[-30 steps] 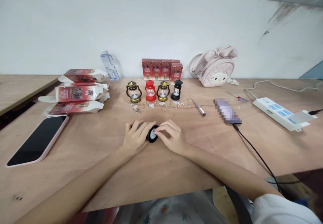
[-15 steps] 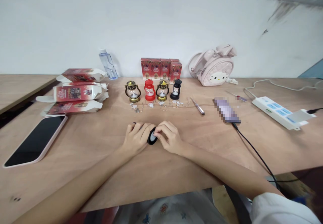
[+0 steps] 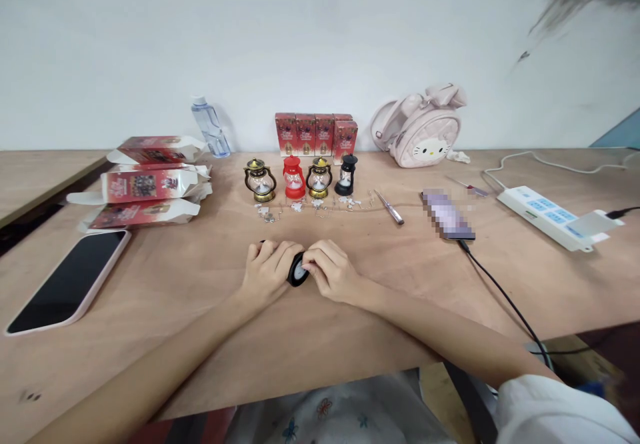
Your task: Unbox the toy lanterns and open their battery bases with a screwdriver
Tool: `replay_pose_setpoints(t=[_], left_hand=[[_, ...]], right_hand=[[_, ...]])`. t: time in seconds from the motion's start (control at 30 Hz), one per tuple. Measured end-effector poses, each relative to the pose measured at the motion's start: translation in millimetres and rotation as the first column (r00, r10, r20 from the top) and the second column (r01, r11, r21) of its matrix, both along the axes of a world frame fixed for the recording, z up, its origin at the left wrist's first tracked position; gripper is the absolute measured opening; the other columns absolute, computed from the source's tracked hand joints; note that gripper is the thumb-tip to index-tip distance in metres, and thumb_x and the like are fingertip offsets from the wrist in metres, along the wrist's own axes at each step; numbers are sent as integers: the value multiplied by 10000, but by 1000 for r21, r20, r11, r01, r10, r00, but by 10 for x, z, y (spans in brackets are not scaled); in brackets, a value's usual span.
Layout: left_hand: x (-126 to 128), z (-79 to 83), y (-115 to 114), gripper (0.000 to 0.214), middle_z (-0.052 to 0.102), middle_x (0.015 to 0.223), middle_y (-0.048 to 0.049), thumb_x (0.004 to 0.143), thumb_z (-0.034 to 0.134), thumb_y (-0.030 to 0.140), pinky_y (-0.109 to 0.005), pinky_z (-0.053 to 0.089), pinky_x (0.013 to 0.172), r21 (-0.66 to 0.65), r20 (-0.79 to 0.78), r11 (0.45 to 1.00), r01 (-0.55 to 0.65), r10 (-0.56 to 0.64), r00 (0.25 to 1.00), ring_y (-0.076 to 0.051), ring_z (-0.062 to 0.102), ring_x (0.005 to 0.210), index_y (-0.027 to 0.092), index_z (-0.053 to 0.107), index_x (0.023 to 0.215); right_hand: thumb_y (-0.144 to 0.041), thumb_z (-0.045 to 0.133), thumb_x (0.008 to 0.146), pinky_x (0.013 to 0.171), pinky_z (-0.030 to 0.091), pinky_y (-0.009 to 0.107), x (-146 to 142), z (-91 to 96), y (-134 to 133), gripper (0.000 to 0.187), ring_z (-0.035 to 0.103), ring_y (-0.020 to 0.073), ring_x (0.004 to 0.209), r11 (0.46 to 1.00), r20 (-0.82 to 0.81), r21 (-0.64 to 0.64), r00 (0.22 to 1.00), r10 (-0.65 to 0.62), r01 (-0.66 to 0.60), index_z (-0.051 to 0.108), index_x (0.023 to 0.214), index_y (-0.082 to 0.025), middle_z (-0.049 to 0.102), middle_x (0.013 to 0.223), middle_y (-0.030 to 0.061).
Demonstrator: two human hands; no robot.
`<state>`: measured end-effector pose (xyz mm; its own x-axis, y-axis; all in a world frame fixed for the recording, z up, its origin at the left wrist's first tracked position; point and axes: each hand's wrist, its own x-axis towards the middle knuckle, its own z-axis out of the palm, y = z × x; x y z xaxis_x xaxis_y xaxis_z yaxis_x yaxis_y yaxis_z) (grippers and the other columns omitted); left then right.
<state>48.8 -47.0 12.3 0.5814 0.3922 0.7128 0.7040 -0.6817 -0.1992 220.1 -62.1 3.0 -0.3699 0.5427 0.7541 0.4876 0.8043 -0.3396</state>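
My left hand (image 3: 268, 272) is closed around a small black lantern (image 3: 296, 280) lying on its side, most of it hidden under the fingers. Its round base faces me and shows a pale disc (image 3: 301, 271) inside a black rim. At the right of that disc, my right hand (image 3: 332, 272) is curled with thumb and forefinger pinched together; whatever is between them is too small to see. Beyond my hands stand a red lantern (image 3: 295, 179), two bronze-coloured lanterns (image 3: 260, 183) and another black lantern (image 3: 345, 176) in a row. Small metal and white pieces (image 3: 320, 209) lie before them.
Red boxes (image 3: 305, 134) stand by the wall, and opened boxes (image 3: 145, 184) lie left near a bottle (image 3: 211, 129). A screwdriver (image 3: 389, 207), a phone (image 3: 447, 214) on a cable and a power strip (image 3: 545, 217) are right. A pink bag (image 3: 425, 134) stands behind; another phone (image 3: 70, 281) lies left.
The whole view has shifted slightly. Both hands keep nearly the same hold, with the right fingers still at the base of the black lantern.
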Motion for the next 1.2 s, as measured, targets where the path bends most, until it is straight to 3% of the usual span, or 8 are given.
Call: replay_pose_setpoints(t=[0.33,0.53,0.6,0.7,0.77,0.9,1.0,1.2], left_hand=[[-54,12,135,117,684,791,-34,833,518,280,-355,219,652,-16,123,996,-86,87,989,-214,445,719,198,572,897],[-39,7,120,112,689,826,-40,821,545,260,-352,213,656,-30,117,993,-114,117,986,-220,461,751,196,575,908],[-45,9,111,119,687,823,-42,812,552,246,-350,210,655,-35,102,991,-127,130,986,-225,461,753,195,574,917],[-62,12,110,138,682,829,-41,796,549,216,-346,207,659,-49,88,989,-141,145,985,-235,465,770,196,565,931],[-70,12,112,143,680,835,-39,790,550,205,-345,208,659,-51,91,989,-138,143,986,-238,469,788,194,558,932],[-64,14,107,166,679,846,-46,784,542,181,-347,206,652,-42,68,992,-123,126,990,-241,475,806,183,557,950],[-55,13,99,189,677,848,-54,773,534,169,-350,208,657,-50,45,992,-119,121,992,-244,476,804,179,560,960],[-54,21,92,194,681,865,-45,767,515,140,-345,209,673,-57,41,991,-124,126,991,-241,487,828,184,559,951]], right_hand=[[-158,338,925,690,467,322,-15,-26,6,155,544,184,772,995,78,74,995,63,-69,485,879,-174,590,895,112],[-132,365,926,708,517,280,-25,-78,34,145,612,149,843,993,-38,98,997,72,-68,484,985,-190,628,925,82],[-146,385,929,725,518,275,52,-85,103,132,621,143,872,996,-99,84,995,5,4,486,996,-197,634,927,67],[-185,395,937,765,502,296,339,-96,328,124,622,157,875,972,-131,65,967,-218,228,507,989,-191,640,922,68],[-226,395,940,745,488,308,618,-111,537,141,618,179,830,922,-79,58,922,-379,384,525,965,-179,640,889,82],[-232,396,921,736,454,336,1120,-161,916,155,599,230,831,774,85,-90,779,-621,627,532,896,-162,628,891,115],[-152,411,880,708,433,327,1282,-197,1050,126,588,238,808,708,230,-153,721,-653,690,536,892,-151,635,884,115],[-175,455,864,747,405,323,1257,-219,1025,109,561,249,888,735,345,-70,708,-616,674,551,910,-152,633,919,107]])
